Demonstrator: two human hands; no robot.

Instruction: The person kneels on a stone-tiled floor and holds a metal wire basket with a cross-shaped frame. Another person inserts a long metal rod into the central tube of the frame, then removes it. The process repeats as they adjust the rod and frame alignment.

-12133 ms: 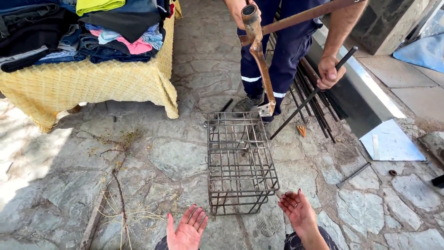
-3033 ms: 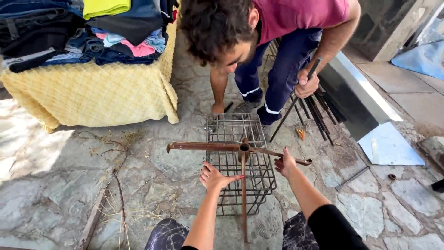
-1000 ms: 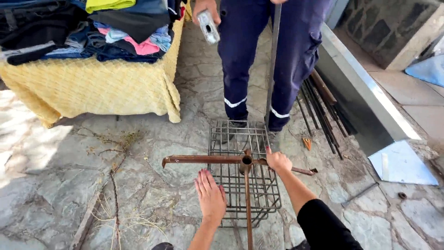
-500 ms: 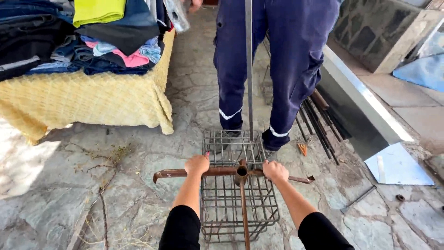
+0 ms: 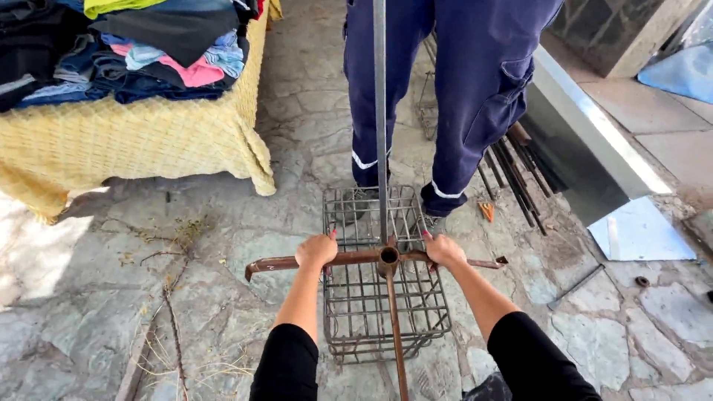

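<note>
Both my arms reach forward from the bottom of the view, sleeved in black down to just past the elbows, forearms bare. My left hand (image 5: 317,249) is curled into a closed fist, knuckles up, wrist straight and in line with the forearm. My right hand (image 5: 444,250) is closed the same way, fingers wrapped under, thumb tucked toward the middle. The two fists sit level with each other, near but apart, and the forearms angle slightly inward toward them.

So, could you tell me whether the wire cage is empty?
Empty: only stone paving shows through the wire cage; the rusty cross stand lies across its top.
</note>
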